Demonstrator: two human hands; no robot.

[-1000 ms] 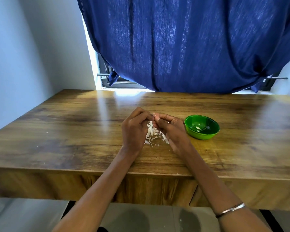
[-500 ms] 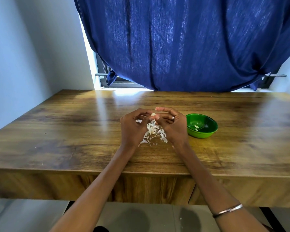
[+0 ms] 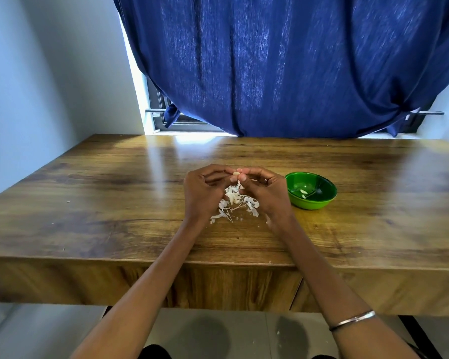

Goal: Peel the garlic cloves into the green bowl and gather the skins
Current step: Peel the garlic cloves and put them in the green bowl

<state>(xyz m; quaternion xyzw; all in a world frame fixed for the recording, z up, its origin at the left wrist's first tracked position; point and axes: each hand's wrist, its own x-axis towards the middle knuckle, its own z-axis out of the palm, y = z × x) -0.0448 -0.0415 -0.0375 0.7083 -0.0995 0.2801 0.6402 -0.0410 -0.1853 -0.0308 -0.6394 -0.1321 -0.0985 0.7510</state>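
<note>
Head view, garlic clove [image 3: 236,173]: small pale clove, held above the wooden table [image 3: 94,203] about midway between its left and right edges, just left of the green bowl.
Handling, clove: judged light, firm and smooth; likely slippery once bare. Pinch it across its sides near the ends, leaving the skin free to pull.
Left hand [image 3: 201,193]: fingers curled, thumb and fingertips closed onto the left side of the clove.
Right hand [image 3: 266,189]: fingers curled, thumb and forefinger pinching the right side of the clove; a ring shows on one finger. Whether a strip of skin is between these fingertips cannot be told.
Skins [image 3: 235,203]: loose white papery heap with thin stems, lying on the table directly under and between the two hands, nearer the front edge than the back edge.
Handling, skins: judged very light, thin and brittle; they drift easily, so sweeping them together with flat fingers suits better than lifting single flakes.
Green bowl [image 3: 311,200]: stands on the table just right of the right hand; a few pale peeled pieces lie in its bottom.
Right wrist: thin metal bangle [image 3: 353,320].
Behind the back edge: blue curtain [image 3: 283,63] over a window.
</note>
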